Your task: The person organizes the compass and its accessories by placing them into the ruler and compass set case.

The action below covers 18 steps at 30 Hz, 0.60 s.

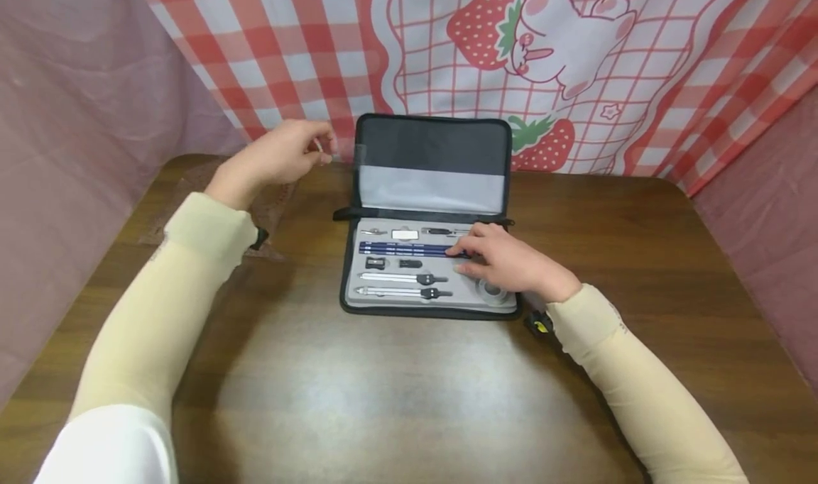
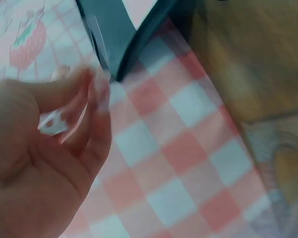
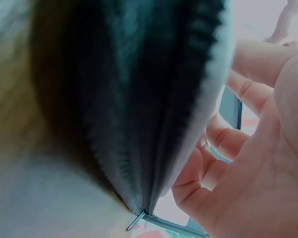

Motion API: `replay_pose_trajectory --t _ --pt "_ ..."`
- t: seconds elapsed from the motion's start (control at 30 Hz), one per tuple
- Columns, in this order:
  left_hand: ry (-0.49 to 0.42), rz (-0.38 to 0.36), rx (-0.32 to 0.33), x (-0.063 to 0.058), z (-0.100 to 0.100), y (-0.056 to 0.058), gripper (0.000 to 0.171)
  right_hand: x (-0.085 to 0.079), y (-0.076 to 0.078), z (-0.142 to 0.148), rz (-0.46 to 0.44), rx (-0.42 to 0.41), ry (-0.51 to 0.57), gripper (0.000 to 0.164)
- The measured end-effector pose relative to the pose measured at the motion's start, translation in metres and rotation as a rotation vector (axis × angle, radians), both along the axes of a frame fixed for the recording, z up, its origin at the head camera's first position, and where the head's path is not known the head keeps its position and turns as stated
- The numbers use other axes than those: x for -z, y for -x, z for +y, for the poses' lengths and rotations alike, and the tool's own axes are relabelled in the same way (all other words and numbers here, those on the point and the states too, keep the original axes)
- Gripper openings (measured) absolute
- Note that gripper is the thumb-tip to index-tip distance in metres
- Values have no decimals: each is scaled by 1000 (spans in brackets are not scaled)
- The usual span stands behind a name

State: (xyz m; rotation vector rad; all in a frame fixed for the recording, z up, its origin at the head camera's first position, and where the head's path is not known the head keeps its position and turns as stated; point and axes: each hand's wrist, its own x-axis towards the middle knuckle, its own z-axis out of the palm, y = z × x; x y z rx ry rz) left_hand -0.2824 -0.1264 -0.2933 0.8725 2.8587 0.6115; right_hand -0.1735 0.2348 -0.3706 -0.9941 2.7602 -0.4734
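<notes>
a wide brown wooden bench (image 1: 409,399) carries a flat black zip case (image 1: 434,316) near its back edge. the case's black lid (image 1: 434,143) stands up, likely so the things in the grey tray (image 1: 396,303) are easy to reach. the right hand (image 1: 501,258) lies over the tray, loose bent fingers touching long dark blue pencils (image 1: 396,249), perhaps for steadiness. by the lid's corner, the left hand (image 1: 297,150) pinches a thin clear plastic piece (image 2: 103,91); such thin stuff likely needs fingertips.
</notes>
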Motion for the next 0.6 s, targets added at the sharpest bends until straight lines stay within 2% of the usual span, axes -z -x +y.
replay_pose_trajectory --t 0.17,0.27,0.47,0.6 --pt "135 54 -30 -13 29 11 29 -1 -1 -2 4 -2 -9 30" --pt "154 107 -57 -16 44 17 32 -1 0 -2 10 6 -19 30" --pt "189 272 -48 -14 63 29 31 -1 -1 -1 11 17 -31 29" --pt "195 347 -28 -10 70 35 36 -1 -1 1 8 24 -29 29"
